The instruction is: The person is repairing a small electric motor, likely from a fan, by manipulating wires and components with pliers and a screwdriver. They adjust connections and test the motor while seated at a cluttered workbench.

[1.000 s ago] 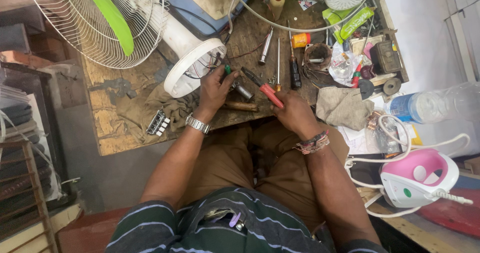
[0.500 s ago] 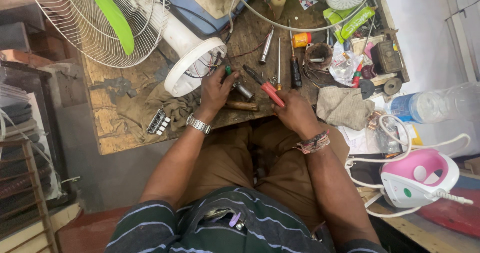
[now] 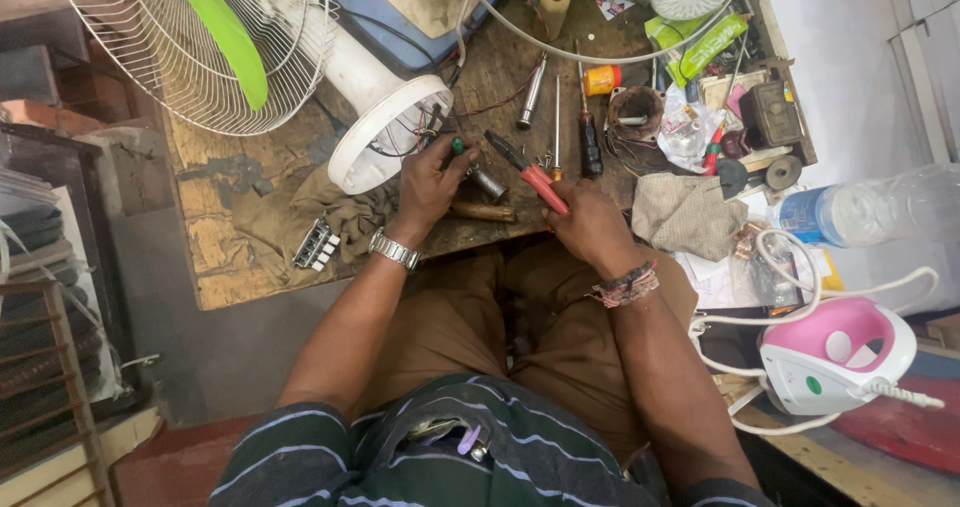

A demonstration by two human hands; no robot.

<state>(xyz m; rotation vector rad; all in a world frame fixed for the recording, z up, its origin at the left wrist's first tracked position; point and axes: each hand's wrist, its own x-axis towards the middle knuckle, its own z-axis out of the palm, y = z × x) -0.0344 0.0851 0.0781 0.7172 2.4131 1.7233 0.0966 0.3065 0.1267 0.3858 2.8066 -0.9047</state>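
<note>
left hand (image 3: 432, 179) curled shut on small metal cylinder part (image 3: 484, 181) beside open fan motor housing (image 3: 385, 132), bench centre. right hand (image 3: 590, 225) closed on red-handled pliers (image 3: 530, 172), jaws pointing 10 o'clock toward part. step: gripping part with pliers; calls for steady alignment.

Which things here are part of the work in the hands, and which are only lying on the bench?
In use:
- left hand at the fan's white motor housing
- right hand holding red-handled pliers

Lying about:
- screwdrivers
- grey cloth
- plastic bottle
- pink and white iron
- green tube
</note>
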